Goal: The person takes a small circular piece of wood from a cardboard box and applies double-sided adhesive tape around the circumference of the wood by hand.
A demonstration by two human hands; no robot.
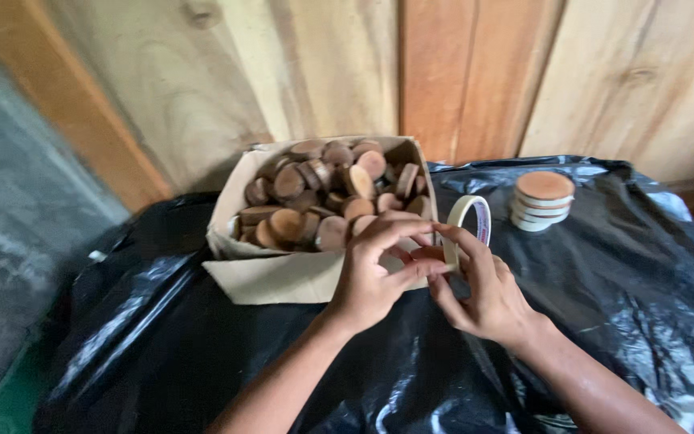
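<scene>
My right hand (483, 293) holds a roll of pale masking tape (469, 215) upright, its thumb and fingers around the roll's lower edge. My left hand (375, 269) meets it just in front of the cardboard box, fingertips pinching at the roll's near side, where the tape end seems to be. Both hands hover above black plastic sheeting (604, 281). Whether the left hand also holds a small wooden disc is hidden by the fingers.
An open cardboard box (271, 273) filled with several round brown wooden discs (323, 197) sits behind the hands. A short stack of discs wrapped in pale tape (542, 201) stands at the right. Wooden plank wall (323, 72) behind; grey floor at the left.
</scene>
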